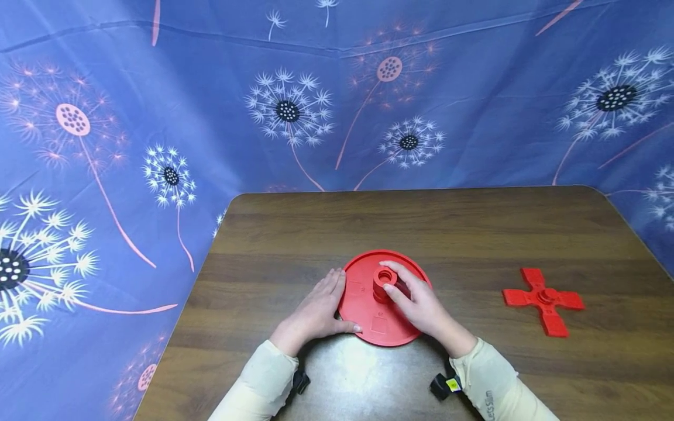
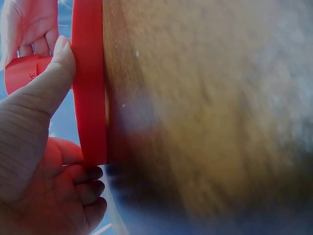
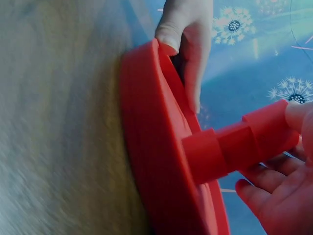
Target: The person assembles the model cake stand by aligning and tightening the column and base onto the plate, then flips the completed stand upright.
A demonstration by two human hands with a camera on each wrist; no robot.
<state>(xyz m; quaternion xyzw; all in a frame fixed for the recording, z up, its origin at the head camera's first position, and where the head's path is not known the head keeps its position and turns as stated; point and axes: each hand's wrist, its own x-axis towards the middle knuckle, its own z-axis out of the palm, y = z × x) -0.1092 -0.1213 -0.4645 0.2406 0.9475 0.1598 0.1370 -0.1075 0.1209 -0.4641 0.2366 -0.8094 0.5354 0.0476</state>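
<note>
A red round plastic disc with a raised rim [image 1: 379, 333] lies on the table. From its middle stands a red stepped post [image 3: 205, 156], topped by a hollow collar [image 1: 386, 275]. My right hand [image 1: 418, 301] grips this collar between thumb and fingers, seen also in the right wrist view. At the disc's left edge my left hand [image 1: 318, 310] holds the rim, thumb near the front and fingers further back. In the left wrist view its thumb [image 2: 61, 58] touches the rim. Whether post and collar are one piece I cannot tell.
A red four-armed cross piece [image 1: 553, 321] with a round hub lies on the wooden table [image 1: 463, 228] to the right of the disc. Behind and left of the table hangs a blue dandelion-print cloth [image 1: 210, 88].
</note>
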